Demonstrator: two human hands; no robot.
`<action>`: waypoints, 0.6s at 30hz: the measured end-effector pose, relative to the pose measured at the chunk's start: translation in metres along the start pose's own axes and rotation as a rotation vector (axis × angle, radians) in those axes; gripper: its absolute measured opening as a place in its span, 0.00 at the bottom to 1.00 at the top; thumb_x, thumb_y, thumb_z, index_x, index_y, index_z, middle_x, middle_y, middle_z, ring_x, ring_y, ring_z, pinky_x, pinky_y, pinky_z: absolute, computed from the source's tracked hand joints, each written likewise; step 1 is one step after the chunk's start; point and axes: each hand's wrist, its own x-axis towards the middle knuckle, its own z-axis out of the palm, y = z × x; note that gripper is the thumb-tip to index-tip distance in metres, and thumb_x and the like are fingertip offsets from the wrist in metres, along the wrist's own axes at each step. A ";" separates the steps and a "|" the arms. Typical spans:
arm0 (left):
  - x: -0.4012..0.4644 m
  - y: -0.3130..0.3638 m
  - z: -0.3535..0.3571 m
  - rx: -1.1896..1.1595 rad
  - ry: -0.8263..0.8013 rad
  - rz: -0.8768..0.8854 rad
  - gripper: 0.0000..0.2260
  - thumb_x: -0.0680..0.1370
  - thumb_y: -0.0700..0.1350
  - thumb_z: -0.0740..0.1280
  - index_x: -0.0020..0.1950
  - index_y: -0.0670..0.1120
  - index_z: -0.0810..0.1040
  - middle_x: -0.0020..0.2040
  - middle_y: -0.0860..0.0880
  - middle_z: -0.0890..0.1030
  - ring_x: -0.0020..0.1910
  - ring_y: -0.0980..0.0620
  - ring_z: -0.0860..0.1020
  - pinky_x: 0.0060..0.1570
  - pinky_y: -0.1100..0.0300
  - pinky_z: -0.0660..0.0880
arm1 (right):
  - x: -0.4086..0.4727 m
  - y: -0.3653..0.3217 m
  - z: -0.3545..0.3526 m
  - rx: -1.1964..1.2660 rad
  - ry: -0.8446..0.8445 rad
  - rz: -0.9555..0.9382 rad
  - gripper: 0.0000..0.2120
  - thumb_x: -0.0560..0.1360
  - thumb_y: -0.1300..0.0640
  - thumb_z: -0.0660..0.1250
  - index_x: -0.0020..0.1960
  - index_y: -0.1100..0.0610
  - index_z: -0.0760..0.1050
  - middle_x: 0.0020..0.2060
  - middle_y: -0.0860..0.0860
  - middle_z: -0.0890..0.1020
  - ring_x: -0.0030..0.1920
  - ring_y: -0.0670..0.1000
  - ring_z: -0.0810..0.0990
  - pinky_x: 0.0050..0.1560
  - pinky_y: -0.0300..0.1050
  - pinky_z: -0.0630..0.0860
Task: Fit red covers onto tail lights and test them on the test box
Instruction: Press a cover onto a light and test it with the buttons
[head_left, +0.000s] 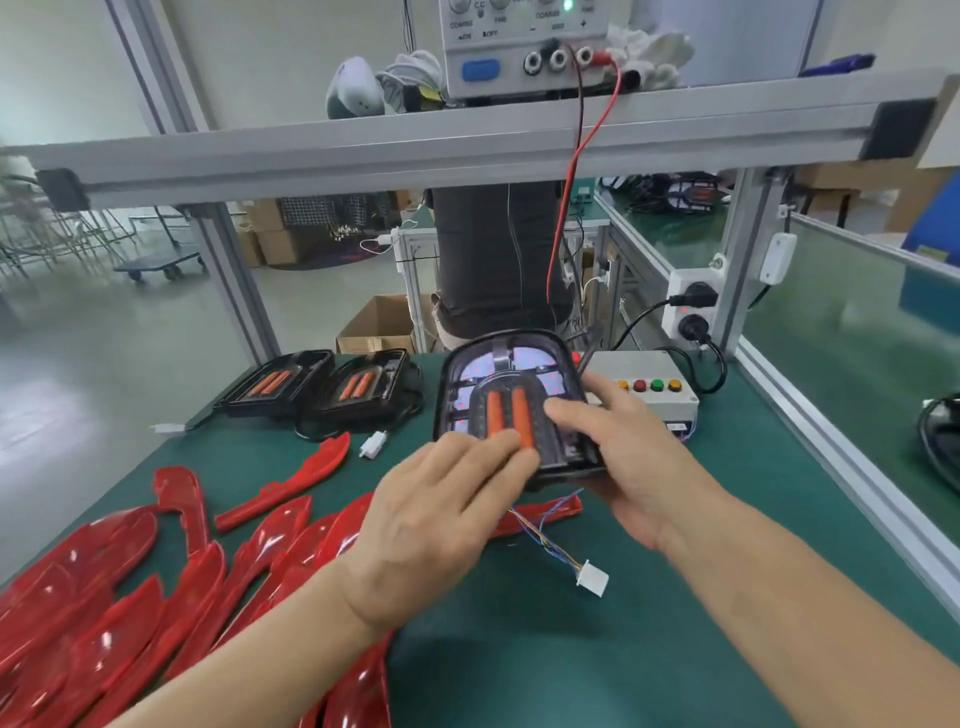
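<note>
- Hands: left hand and right hand both clamp the uncovered tail light at centre.
- Red covers piled at 8 o'clock, unfitted.
- Test box at 2 o'clock; testing apparently remains.

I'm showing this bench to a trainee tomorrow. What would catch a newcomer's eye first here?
First, the black tail light held up at centre by both hands, left hand and right hand, with its two orange bars showing. Next, the heap of glossy red covers across the green mat at lower left. Then the test box with coloured buttons just behind the light.
</note>
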 end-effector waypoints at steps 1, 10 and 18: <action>-0.002 0.000 -0.002 -0.071 0.004 -0.001 0.16 0.72 0.39 0.73 0.58 0.43 0.79 0.58 0.46 0.81 0.49 0.46 0.77 0.50 0.54 0.75 | -0.001 0.001 -0.006 0.041 0.012 -0.017 0.14 0.76 0.64 0.65 0.61 0.55 0.76 0.42 0.51 0.86 0.34 0.48 0.83 0.30 0.38 0.78; -0.036 -0.043 0.007 -0.175 -0.925 -0.633 0.26 0.65 0.61 0.69 0.60 0.56 0.69 0.55 0.60 0.73 0.60 0.56 0.69 0.56 0.60 0.61 | -0.023 0.006 -0.093 0.201 0.050 0.022 0.11 0.70 0.57 0.66 0.46 0.53 0.86 0.45 0.53 0.86 0.39 0.48 0.85 0.38 0.43 0.82; -0.037 -0.069 0.051 0.229 -1.022 -0.517 0.15 0.70 0.42 0.63 0.55 0.51 0.77 0.45 0.53 0.81 0.53 0.50 0.77 0.50 0.56 0.61 | -0.054 0.027 -0.123 -0.010 0.138 0.094 0.15 0.71 0.56 0.65 0.57 0.49 0.82 0.51 0.52 0.86 0.41 0.48 0.85 0.36 0.36 0.80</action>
